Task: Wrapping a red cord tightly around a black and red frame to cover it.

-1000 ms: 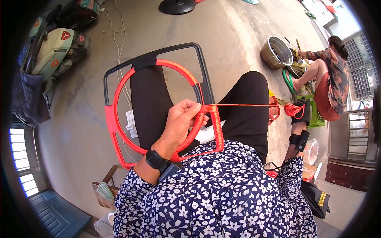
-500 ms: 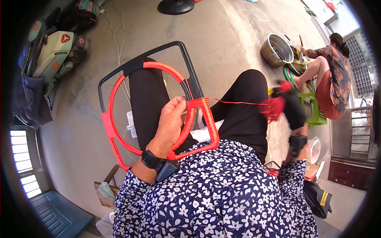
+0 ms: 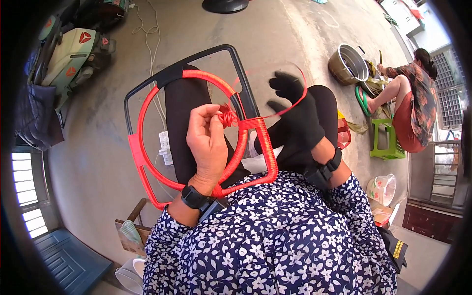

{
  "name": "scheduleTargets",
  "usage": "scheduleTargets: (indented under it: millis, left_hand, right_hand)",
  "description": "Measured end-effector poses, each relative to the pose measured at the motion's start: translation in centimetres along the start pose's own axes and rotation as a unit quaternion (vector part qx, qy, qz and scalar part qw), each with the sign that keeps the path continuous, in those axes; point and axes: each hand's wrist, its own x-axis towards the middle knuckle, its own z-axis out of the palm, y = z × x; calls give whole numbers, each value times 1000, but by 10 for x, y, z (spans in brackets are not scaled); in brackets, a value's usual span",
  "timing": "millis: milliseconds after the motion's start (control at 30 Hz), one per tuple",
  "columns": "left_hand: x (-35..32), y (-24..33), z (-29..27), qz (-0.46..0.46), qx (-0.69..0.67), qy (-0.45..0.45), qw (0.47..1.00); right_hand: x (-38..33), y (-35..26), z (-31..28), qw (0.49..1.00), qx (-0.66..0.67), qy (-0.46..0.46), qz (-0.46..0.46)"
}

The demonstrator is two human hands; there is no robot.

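The black metal frame (image 3: 147, 91) lies across the person's lap, resting on the thighs so that both hands stay free; its far edge overhangs the knees above the concrete floor (image 3: 275, 44). Inside it sits a ring (image 3: 147, 105) wrapped closely in red cord, joined at the near side to a squared loop (image 3: 265, 147), also wrapped. The lap placement appears to keep the junction of ring and loop directly below the eyes. The left hand (image 3: 209, 142), bare and with a black wrist device (image 3: 194, 197), lies over the near arc of the ring, wrist bent back, thumb and first fingers closed in a pinch on a small bunch of red cord (image 3: 227, 118) right at the junction; this grip seems to hold the wrap from loosening. The right hand (image 3: 295, 115), in a black glove with a wrist strap, is raised over the right thigh, fingers partly spread; motion blur hides whether it grips anything. A thin red strand (image 3: 295, 101) arcs from the junction around that hand. Well apart, at the far right, another person (image 3: 413, 98) crouches beside a metal pot (image 3: 349, 64) and a green stool (image 3: 386, 140).
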Motion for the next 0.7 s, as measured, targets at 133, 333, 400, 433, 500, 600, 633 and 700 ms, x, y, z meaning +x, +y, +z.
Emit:
scheduleTargets:
  millis: [133,333,400,433,500,600,633,700]
  left_hand:
    - [-8,11,5,42,3,-48,998]
    - [-6,-12,-1,-30,39,-30,998]
    - [-6,-13,-2,-103,43,-71,991]
    - [-6,-10,-2,-102,40,-71,991]
    - [-6,-6,0,-267,-43,-123,955]
    - [-5,-10,1,-287,-92,-138,944]
    - [-4,-11,0,-308,-119,-131,935]
    - [-5,-13,-1,-313,-136,-126,932]
  right_hand:
    - [-1,-28,33,905,-287,-148,-278]
    - [-10,-40,-13,998,-48,-23,19]
    - [-3,-20,-66,877,-450,-70,-155]
    - [-8,-9,-89,908,-404,-20,-112]
    - [-19,42,-161,944,-313,103,22]
    - [-48,92,-270,935,11,331,125]
    - [-52,87,-275,936,-41,329,118]
    - [-59,88,-275,899,321,277,110]
